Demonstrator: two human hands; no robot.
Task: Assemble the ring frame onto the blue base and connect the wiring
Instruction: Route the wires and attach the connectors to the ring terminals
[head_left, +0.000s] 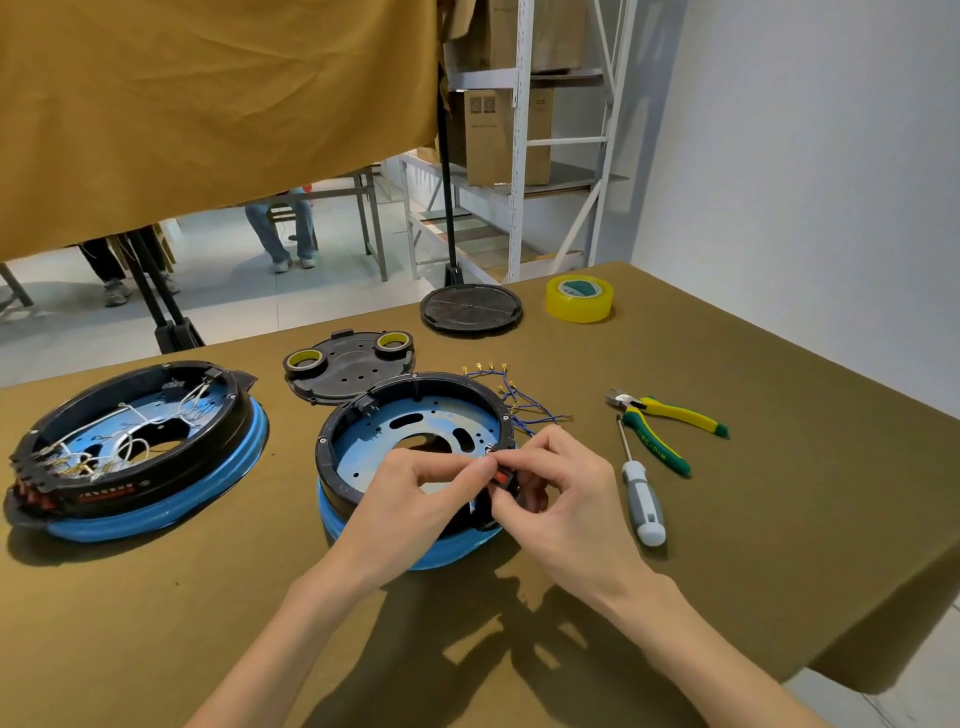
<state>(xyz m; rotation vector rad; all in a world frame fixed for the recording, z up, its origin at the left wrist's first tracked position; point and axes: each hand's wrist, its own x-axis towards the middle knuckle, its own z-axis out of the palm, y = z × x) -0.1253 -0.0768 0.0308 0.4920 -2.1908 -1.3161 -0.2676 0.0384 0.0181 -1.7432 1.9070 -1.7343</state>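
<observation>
A black ring frame (363, 405) sits on a blue base (447, 553) at the table's middle. On the ring's near right rim is a black part with a small red switch (501, 478). My left hand (415, 493) reaches over the ring and pinches at that part from the left. My right hand (556, 488) pinches the same part from the right. Loose blue wires (511, 397) with brass terminals lie on the table behind the ring; one wire runs toward my fingers.
A second ring and blue base unit (140, 452), wired with white leads, lies at the left. Behind are a black plate with two tape rolls (350, 366), a round black cover (470, 307) and yellow tape (579, 298). Pliers (665, 423) and a screwdriver (641, 491) lie right.
</observation>
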